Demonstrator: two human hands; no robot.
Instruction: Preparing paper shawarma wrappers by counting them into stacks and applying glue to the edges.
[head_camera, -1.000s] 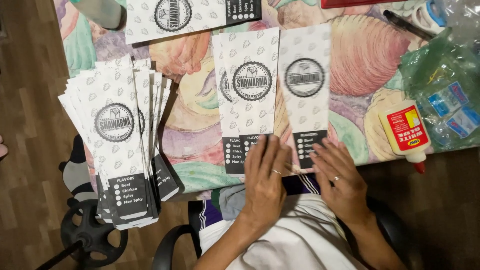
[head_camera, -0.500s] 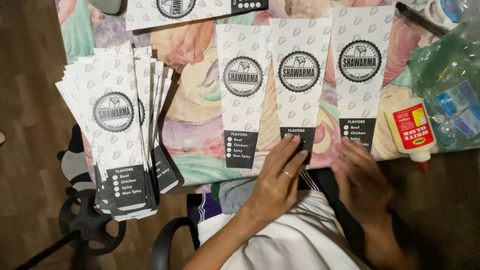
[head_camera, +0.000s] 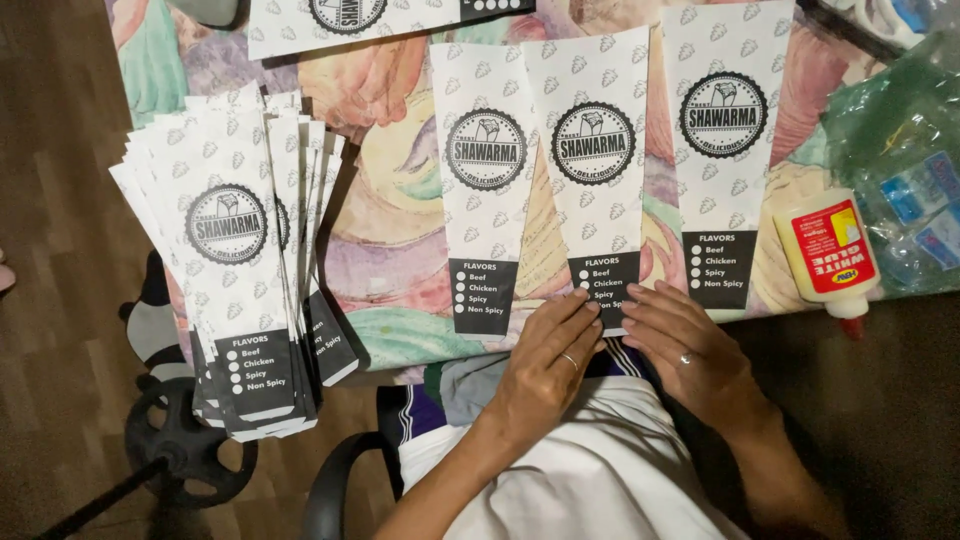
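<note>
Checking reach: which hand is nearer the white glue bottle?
Right. The right hand rests left of and below the glue bottle, on the middle sleeve; the left hand lies farther left.

A single head-worn camera looks steeply down, from close range, over the seated person's lap and both hands onto the near edge of a patterned tabletop (head_camera: 400, 250).

**Black-and-white sleeves on a pastel table**

The paper sleeves (head_camera: 592, 170) are white with small grey leaf motifs, round black emblems and black bottom panels. The table (head_camera: 400, 250) bears swirling peach, green and lilac shapes. The glue bottle (head_camera: 828, 255) is cream, red-labelled.
</note>
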